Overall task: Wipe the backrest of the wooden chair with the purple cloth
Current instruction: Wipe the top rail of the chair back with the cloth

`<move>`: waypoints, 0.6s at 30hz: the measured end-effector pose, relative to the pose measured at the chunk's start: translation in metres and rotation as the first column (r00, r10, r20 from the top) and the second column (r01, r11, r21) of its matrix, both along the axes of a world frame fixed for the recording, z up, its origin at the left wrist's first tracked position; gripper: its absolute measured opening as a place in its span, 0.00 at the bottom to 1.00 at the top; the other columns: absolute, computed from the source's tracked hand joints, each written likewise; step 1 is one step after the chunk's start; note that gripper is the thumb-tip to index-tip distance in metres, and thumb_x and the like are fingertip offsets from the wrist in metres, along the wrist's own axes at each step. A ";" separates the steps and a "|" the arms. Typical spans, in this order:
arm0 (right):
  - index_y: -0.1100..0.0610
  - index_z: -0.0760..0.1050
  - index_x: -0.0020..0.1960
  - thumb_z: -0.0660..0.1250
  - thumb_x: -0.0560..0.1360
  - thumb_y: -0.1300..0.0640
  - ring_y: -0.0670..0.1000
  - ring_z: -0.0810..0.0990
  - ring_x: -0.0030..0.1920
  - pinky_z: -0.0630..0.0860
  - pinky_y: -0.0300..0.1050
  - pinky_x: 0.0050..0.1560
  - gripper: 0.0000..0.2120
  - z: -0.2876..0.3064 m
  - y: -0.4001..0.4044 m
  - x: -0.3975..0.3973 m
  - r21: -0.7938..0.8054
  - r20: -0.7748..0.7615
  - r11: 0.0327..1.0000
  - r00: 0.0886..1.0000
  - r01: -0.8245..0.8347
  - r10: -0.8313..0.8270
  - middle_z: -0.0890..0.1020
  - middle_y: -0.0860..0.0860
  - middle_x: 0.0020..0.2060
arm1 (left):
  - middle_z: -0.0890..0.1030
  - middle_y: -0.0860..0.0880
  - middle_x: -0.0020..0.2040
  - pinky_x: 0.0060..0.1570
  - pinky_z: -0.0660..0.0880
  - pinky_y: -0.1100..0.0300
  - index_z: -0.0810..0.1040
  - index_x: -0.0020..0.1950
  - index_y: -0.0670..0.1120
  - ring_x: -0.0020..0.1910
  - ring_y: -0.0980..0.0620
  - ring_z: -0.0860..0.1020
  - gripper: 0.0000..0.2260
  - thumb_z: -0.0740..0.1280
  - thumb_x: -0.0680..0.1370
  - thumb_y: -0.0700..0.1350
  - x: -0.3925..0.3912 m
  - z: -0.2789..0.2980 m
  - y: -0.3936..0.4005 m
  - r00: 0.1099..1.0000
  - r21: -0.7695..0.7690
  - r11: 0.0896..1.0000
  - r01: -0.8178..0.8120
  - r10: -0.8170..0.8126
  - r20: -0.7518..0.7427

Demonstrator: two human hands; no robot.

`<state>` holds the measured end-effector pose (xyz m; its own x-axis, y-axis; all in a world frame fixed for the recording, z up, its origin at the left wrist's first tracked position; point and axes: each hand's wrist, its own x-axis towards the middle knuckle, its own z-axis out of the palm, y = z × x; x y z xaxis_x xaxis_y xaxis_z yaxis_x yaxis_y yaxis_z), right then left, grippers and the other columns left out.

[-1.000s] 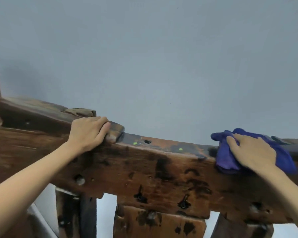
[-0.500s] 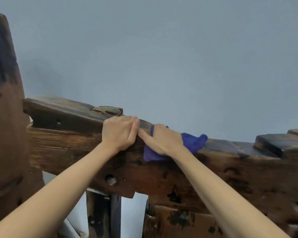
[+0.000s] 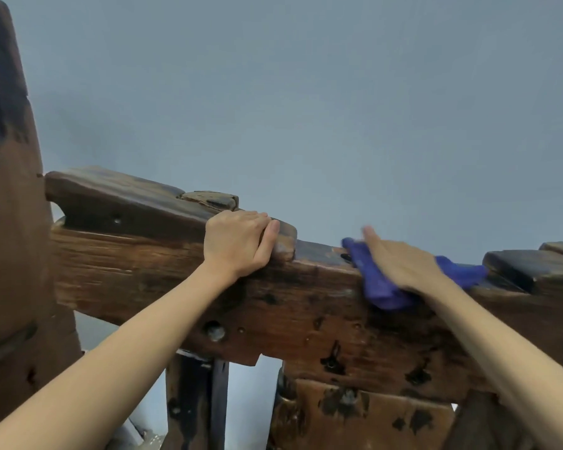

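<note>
Rightward along the backrest the right hand has slid, away from the left hand. Its blurred fingers lie flat, pressing the purple cloth onto the top rail; cloth shows on both sides. Left fingers curl over the rail's edge.

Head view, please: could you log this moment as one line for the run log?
left hand grips backrest top | right hand presses purple cloth on top rail, blurred | wiping under way
</note>
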<state>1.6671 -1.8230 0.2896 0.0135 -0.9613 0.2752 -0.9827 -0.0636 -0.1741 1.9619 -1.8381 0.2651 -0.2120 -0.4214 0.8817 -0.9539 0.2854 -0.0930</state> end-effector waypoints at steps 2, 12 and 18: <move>0.48 0.66 0.67 0.40 0.83 0.41 0.65 0.78 0.64 0.72 0.64 0.63 0.22 -0.005 0.000 0.067 -0.057 -0.068 0.991 0.991 -0.122 0.118 0.79 0.59 0.66 | 0.81 0.51 0.32 0.30 0.61 0.56 0.77 0.35 0.48 0.33 0.48 0.80 0.25 0.48 0.84 0.54 0.002 0.001 0.002 1.000 0.013 1.000 0.005 -0.005 0.019; 0.44 0.71 0.75 0.51 0.83 0.41 0.51 0.75 0.71 0.72 0.49 0.66 0.24 -0.044 0.058 -0.056 -0.333 -0.381 0.877 0.900 -0.345 0.209 0.76 0.48 0.72 | 0.79 0.52 0.31 0.30 0.58 0.57 0.77 0.35 0.48 0.30 0.49 0.78 0.26 0.48 0.84 0.52 0.001 -0.003 -0.002 1.000 -0.033 0.999 0.000 0.001 0.007; 0.58 0.80 0.35 0.57 0.78 0.53 0.61 0.81 0.35 0.72 0.50 0.38 0.19 -0.050 0.024 0.053 -0.668 0.152 0.705 0.971 0.238 -0.184 0.83 0.56 0.33 | 0.77 0.52 0.28 0.30 0.54 0.57 0.75 0.31 0.48 0.27 0.49 0.75 0.26 0.49 0.84 0.52 -0.003 -0.003 -0.002 0.999 -0.066 0.997 -0.029 0.027 -0.024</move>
<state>1.7202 -1.7985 0.2397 -0.2115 -0.4917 0.8447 -0.9721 0.0164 -0.2339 1.9588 -1.8399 0.2618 -0.1799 -0.3675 0.9124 -0.9635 0.2526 -0.0883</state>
